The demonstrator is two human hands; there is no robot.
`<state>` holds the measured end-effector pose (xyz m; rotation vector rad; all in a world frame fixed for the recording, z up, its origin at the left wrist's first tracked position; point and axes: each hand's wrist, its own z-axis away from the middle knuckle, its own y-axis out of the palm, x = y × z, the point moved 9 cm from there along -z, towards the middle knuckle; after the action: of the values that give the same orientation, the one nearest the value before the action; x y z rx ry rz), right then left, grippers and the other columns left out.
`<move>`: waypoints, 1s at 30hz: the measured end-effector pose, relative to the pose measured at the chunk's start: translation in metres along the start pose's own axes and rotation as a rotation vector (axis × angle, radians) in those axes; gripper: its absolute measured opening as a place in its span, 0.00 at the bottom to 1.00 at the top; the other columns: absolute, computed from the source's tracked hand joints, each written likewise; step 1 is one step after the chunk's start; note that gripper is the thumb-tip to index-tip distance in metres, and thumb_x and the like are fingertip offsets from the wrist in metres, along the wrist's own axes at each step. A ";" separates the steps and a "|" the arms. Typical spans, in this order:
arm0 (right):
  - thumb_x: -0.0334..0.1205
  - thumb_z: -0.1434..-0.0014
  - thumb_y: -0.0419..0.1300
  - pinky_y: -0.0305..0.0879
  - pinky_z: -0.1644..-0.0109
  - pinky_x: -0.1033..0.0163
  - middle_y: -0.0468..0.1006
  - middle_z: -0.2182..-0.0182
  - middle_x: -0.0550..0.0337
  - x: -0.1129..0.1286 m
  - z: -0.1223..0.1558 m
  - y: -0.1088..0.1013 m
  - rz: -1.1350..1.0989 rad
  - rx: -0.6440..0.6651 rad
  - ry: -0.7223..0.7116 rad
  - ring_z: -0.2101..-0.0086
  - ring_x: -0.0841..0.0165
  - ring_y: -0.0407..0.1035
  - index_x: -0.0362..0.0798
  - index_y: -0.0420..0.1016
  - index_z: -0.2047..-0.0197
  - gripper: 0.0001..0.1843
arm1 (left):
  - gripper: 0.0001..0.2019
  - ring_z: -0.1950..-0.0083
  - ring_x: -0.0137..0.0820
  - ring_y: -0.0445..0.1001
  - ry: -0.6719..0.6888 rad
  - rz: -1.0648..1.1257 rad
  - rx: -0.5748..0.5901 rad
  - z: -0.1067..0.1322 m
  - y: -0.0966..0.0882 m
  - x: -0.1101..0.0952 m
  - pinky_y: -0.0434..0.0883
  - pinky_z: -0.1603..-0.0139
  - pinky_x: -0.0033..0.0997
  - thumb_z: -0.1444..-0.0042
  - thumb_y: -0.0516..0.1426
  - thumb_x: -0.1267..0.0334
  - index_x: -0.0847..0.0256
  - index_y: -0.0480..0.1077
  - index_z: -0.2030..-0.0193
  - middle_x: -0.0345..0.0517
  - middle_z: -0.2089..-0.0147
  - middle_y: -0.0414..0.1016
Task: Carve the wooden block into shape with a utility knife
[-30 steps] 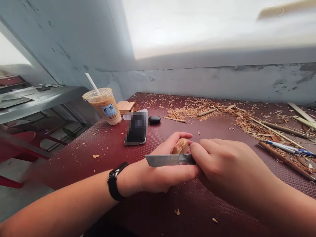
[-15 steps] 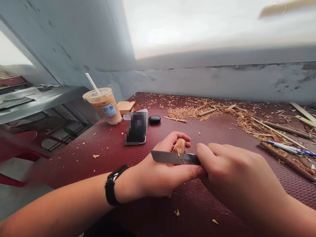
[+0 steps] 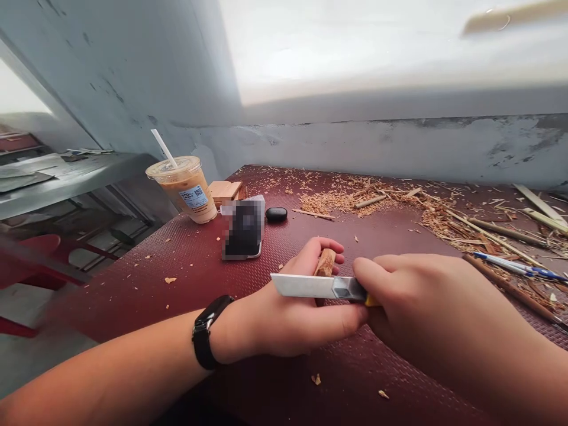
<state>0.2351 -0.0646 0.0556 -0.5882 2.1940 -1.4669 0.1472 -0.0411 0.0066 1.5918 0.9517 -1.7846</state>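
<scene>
My left hand is closed round a short piece of wood, whose brown end sticks up between the fingers. A black watch sits on that wrist. My right hand grips a utility knife by its yellow handle. The long metal blade points left and lies across the front of the wood, over my left thumb. Both hands hover just above the dark red table.
An iced coffee cup with a straw, small wood blocks, a phone and a black earbud case stand at the back left. Wood shavings and sticks and blue pens cover the right side.
The blade has shifted a little to the right and down across the wood, and the yellow handle now shows. My left hand has turned the wood slightly more upright.
</scene>
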 end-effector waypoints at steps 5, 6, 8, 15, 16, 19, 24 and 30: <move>0.25 0.55 0.58 0.38 0.75 0.61 0.69 0.83 0.68 -0.003 -0.004 -0.005 0.007 0.024 -0.045 0.85 0.69 0.59 0.52 0.68 0.73 0.10 | 0.26 0.60 0.31 0.67 0.055 -0.044 0.061 0.002 0.002 -0.004 0.67 0.60 0.33 0.41 0.62 0.57 0.60 0.56 0.42 0.45 0.55 0.70; 0.25 0.55 0.58 0.37 0.75 0.60 0.69 0.83 0.68 -0.003 -0.004 -0.006 0.005 0.025 -0.064 0.85 0.69 0.59 0.52 0.68 0.73 0.11 | 0.24 0.60 0.31 0.67 0.069 -0.095 0.057 0.002 0.001 -0.006 0.67 0.60 0.33 0.40 0.62 0.56 0.60 0.57 0.42 0.45 0.55 0.70; 0.25 0.55 0.58 0.37 0.75 0.60 0.70 0.82 0.68 -0.002 -0.003 -0.007 0.006 0.029 -0.096 0.85 0.69 0.59 0.52 0.68 0.74 0.11 | 0.23 0.61 0.31 0.67 0.101 -0.185 0.050 0.002 -0.001 -0.011 0.66 0.60 0.33 0.39 0.61 0.55 0.61 0.59 0.44 0.43 0.58 0.69; 0.25 0.55 0.58 0.39 0.75 0.61 0.67 0.83 0.66 0.001 0.004 -0.012 0.073 -0.112 -0.049 0.84 0.67 0.60 0.51 0.65 0.75 0.10 | 0.25 0.60 0.32 0.67 0.103 -0.190 -0.063 0.002 -0.009 -0.009 0.67 0.59 0.34 0.43 0.65 0.52 0.62 0.62 0.46 0.46 0.57 0.70; 0.24 0.56 0.57 0.40 0.75 0.62 0.66 0.83 0.66 0.003 0.005 -0.012 0.071 -0.127 -0.038 0.84 0.67 0.60 0.51 0.65 0.75 0.11 | 0.26 0.60 0.31 0.67 0.101 -0.156 -0.067 0.002 -0.009 -0.008 0.67 0.59 0.34 0.44 0.65 0.52 0.63 0.62 0.46 0.46 0.57 0.70; 0.23 0.59 0.56 0.42 0.75 0.63 0.66 0.83 0.65 0.007 0.010 -0.009 0.088 -0.133 0.007 0.84 0.68 0.61 0.51 0.61 0.75 0.13 | 0.27 0.61 0.31 0.67 0.077 -0.086 -0.071 0.001 -0.007 -0.005 0.68 0.58 0.34 0.46 0.67 0.54 0.62 0.61 0.47 0.45 0.58 0.70; 0.24 0.53 0.54 0.42 0.76 0.63 0.63 0.83 0.65 0.001 0.018 -0.008 0.225 -0.140 0.153 0.85 0.66 0.60 0.53 0.57 0.74 0.13 | 0.20 0.60 0.32 0.68 0.092 0.022 -0.090 0.001 -0.003 -0.002 0.68 0.58 0.35 0.41 0.64 0.55 0.59 0.59 0.50 0.44 0.59 0.69; 0.27 0.53 0.56 0.44 0.76 0.61 0.65 0.82 0.67 0.005 0.012 -0.019 0.102 -0.152 0.013 0.83 0.68 0.60 0.54 0.59 0.73 0.11 | 0.27 0.56 0.35 0.70 0.055 0.039 -0.012 -0.002 -0.002 0.002 0.69 0.54 0.37 0.44 0.66 0.57 0.60 0.56 0.47 0.45 0.58 0.70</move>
<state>0.2401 -0.0831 0.0688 -0.5090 2.3244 -1.2644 0.1471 -0.0383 0.0050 1.6485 0.9480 -1.7135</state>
